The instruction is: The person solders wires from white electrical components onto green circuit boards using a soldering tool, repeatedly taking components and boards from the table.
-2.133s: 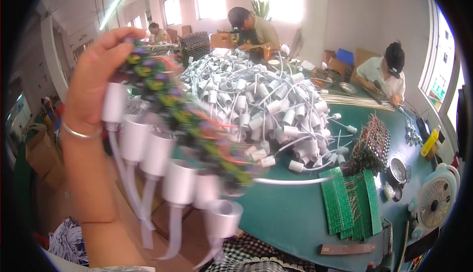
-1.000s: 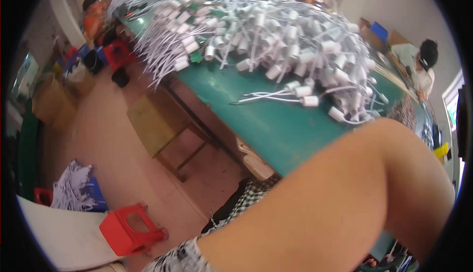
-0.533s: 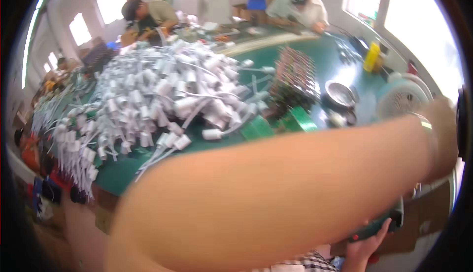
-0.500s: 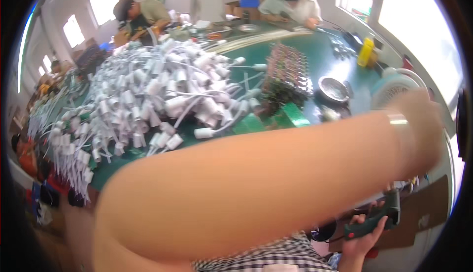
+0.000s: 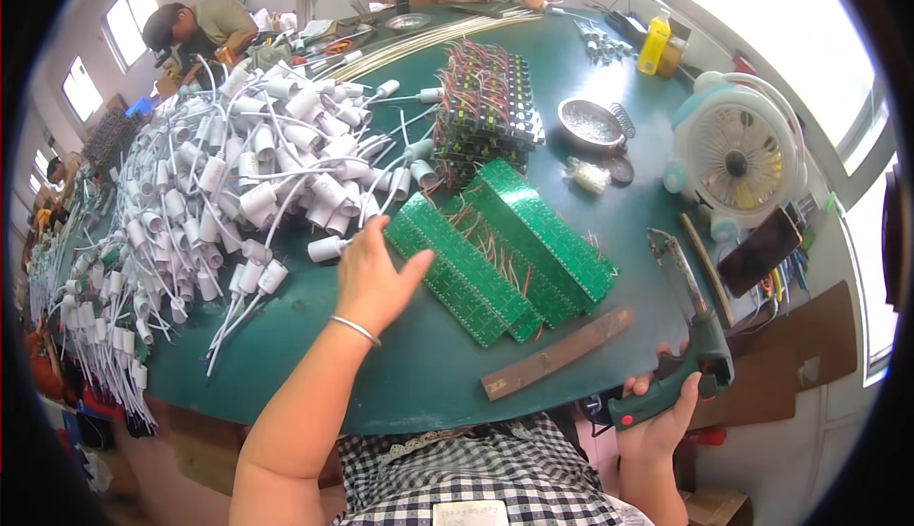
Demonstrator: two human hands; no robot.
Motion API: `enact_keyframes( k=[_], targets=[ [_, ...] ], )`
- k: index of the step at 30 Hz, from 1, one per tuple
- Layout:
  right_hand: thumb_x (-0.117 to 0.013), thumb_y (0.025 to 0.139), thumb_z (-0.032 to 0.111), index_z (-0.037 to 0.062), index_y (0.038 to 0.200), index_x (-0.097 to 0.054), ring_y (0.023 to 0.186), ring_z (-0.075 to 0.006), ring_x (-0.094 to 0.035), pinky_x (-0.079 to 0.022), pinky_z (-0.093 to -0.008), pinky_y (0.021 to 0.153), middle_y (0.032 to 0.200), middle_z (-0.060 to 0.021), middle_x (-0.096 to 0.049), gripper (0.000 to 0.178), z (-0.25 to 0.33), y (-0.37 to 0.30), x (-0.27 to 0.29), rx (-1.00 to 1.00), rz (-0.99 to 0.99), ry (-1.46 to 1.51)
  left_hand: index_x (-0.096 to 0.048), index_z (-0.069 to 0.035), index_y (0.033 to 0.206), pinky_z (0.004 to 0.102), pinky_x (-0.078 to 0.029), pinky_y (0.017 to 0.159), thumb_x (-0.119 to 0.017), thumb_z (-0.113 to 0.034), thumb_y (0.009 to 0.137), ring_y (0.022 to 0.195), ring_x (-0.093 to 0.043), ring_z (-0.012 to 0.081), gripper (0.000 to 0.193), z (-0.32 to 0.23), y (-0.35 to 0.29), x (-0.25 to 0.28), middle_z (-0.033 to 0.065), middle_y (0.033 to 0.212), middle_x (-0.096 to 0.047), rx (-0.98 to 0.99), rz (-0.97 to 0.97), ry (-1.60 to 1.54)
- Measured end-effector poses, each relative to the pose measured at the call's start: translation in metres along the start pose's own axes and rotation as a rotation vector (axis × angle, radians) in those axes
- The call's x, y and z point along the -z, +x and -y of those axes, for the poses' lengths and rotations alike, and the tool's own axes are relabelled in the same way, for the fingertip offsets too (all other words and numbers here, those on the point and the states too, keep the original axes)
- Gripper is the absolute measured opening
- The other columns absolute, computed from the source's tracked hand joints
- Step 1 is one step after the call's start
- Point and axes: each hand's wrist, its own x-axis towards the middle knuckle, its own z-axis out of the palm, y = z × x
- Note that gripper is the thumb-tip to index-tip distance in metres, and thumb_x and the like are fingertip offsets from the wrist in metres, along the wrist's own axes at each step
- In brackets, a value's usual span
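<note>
Right of the green boards and nearer, the right hand grips a green tool. A brown bar lies just this side of them. The left hand, fingers spread, hovers at or touches their left edge, which is unclear. White sockets heap left of them, a wired stack beyond.

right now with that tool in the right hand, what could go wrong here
The right hand grips a green gun-shaped tool, its metal tip appearing near the green circuit boards; if that tip is hot, a swing could scorch one. The left hand is open beside the boards, so a brush might bend their thin wires. The white sockets lie heaped with leads crossing, so pulling one could drag others along.
</note>
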Motion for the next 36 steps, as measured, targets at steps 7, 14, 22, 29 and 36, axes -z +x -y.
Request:
enact_keyframes(
  k=[7, 14, 22, 29, 36],
  targets=[
    [-0.045, 0.096, 0.044, 0.0140, 0.139, -0.032, 0.072, -0.0172, -0.059, -0.050, -0.0382, 0.073, 0.121, -0.0086, -0.051, 0.054, -0.007, -0.008, 0.003, 0.000, 0.001, -0.010, -0.039, -0.006, 0.131, 0.0441, -0.041, 0.092, -0.072, -0.033, 0.077, 0.110, -0.050, 0.0361, 0.068, -0.014, 0.008, -0.022, 0.0206, 0.122, -0.049, 0.115, 0.000, -0.009],
    [-0.049, 0.093, 0.047, 0.0197, 0.138, -0.034, 0.076, -0.0198, -0.059, -0.050, -0.0465, 0.070, 0.122, -0.0034, -0.051, 0.055, -0.007, -0.009, 0.012, -0.102, 0.005, 0.009, -0.042, -0.009, 0.130, 0.0348, -0.044, 0.090, -0.062, 0.001, 0.076, 0.111, -0.046, 0.0247, 0.059, -0.026, 0.020, -0.044, 0.0159, 0.124, -0.040, 0.264, -0.243, -0.819],
    [-0.042, 0.098, 0.041, 0.0112, 0.138, -0.034, 0.069, -0.0122, -0.054, -0.047, -0.0306, 0.070, 0.118, -0.0080, -0.051, 0.051, -0.007, -0.014, 0.002, -0.041, -0.028, 0.019, -0.048, -0.004, 0.126, 0.0276, -0.047, 0.084, -0.050, 0.011, 0.082, 0.099, -0.053, 0.0155, 0.046, 0.023, -0.010, 0.040, 0.0101, 0.121, -0.046, 0.265, -0.114, -1.025],
    [-0.044, 0.095, 0.047, 0.0212, 0.141, -0.030, 0.076, -0.0163, -0.057, -0.050, -0.0421, 0.076, 0.122, -0.0025, -0.050, 0.054, -0.014, -0.003, 0.010, -0.156, 0.058, 0.026, -0.048, -0.007, 0.126, 0.0301, -0.045, 0.085, -0.057, 0.003, 0.083, 0.102, -0.053, 0.0207, 0.045, 0.026, -0.104, 0.035, 0.0123, 0.129, -0.039, 0.420, -0.103, -0.591],
    [-0.043, 0.097, 0.044, 0.0115, 0.140, -0.030, 0.072, -0.0145, -0.057, -0.049, -0.0333, 0.075, 0.122, -0.0096, -0.050, 0.055, -0.012, -0.008, 0.014, 0.007, 0.077, -0.086, -0.052, -0.008, 0.122, 0.0461, -0.031, 0.098, -0.069, -0.015, 0.074, 0.114, -0.044, 0.0342, 0.052, -0.019, -0.102, 0.036, 0.0165, 0.121, -0.049, -0.240, -0.236, 0.246]
  ],
)
